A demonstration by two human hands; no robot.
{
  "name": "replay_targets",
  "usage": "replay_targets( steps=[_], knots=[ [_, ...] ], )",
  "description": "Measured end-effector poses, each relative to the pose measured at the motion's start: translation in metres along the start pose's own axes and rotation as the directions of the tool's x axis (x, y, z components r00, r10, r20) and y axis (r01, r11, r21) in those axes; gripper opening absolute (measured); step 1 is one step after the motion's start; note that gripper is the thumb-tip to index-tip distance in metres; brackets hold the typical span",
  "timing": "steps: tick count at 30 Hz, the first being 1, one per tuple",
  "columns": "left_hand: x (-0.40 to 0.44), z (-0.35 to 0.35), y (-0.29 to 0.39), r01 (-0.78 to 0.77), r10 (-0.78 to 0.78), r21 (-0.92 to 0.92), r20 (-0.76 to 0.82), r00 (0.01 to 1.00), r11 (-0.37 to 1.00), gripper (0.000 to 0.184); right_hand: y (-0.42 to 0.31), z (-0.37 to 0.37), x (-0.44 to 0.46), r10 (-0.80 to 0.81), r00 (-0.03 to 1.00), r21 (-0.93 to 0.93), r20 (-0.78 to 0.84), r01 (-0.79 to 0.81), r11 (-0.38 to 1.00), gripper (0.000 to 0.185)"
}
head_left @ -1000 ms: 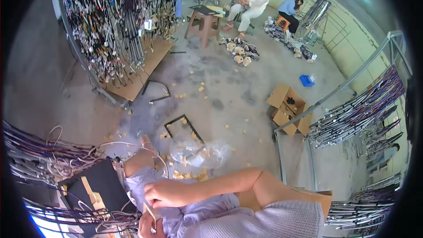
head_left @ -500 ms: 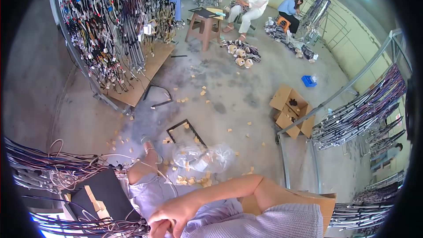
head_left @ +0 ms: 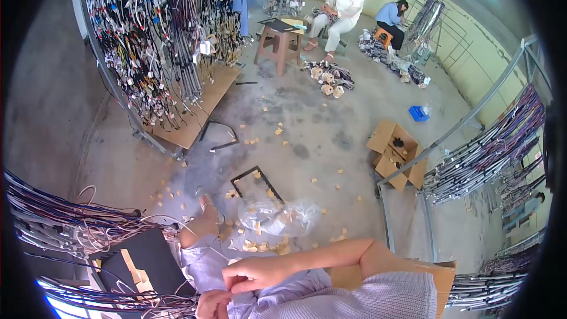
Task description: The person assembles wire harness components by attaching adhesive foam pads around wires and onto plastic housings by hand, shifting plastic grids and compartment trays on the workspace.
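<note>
My right hand (head_left: 257,273) is over my lap, its fingers bent down and pressed together beside my left hand. Below it, at the bottom edge, my left hand (head_left: 212,305) is closed, with its fingers curled. What the two hands pinch is too small and hidden to name. A thin pale cable (head_left: 204,237) runs across my knee toward my right hand. To the left lies a black board (head_left: 155,254) with tan tape pieces (head_left: 134,269) on it, and wire bundles (head_left: 53,210) beside it.
Hanging harnesses (head_left: 159,41) stand upper left, more (head_left: 490,142) on a right rack. On the floor are a cardboard box (head_left: 378,136), a plastic bag (head_left: 277,218), a black frame (head_left: 239,188) and tan scraps. Two people sit at the back near a brown stool (head_left: 280,41).
The view has shifted slightly. The pale strip seen between my fingers a second ago no longer shows. My right hand, lower half a second ago, is raised again with its fingers bent inward.
</note>
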State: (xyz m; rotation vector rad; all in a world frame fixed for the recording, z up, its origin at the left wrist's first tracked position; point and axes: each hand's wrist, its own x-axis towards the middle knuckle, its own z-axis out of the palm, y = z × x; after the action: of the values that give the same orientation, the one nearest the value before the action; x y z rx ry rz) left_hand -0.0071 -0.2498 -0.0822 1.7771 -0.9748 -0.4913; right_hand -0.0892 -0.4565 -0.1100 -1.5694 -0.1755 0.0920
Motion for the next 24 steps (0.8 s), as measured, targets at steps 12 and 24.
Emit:
replay_targets(
  steps=[12,24],
  knots=[
    [0.003,0.024,-0.018,0.248,-0.329,-0.458,-0.105,0.939,0.854,0.005,-0.017,0.015,-0.003,-0.027,0.965,-0.334,-0.26,-0.063,0.941,0.016],
    [0.042,0.007,-0.001,0.18,-0.377,-0.721,-0.121,0.918,0.67,0.018,-0.057,-0.023,0.019,-0.093,0.951,-0.433,-0.295,-0.047,0.9,0.01]
  ],
)
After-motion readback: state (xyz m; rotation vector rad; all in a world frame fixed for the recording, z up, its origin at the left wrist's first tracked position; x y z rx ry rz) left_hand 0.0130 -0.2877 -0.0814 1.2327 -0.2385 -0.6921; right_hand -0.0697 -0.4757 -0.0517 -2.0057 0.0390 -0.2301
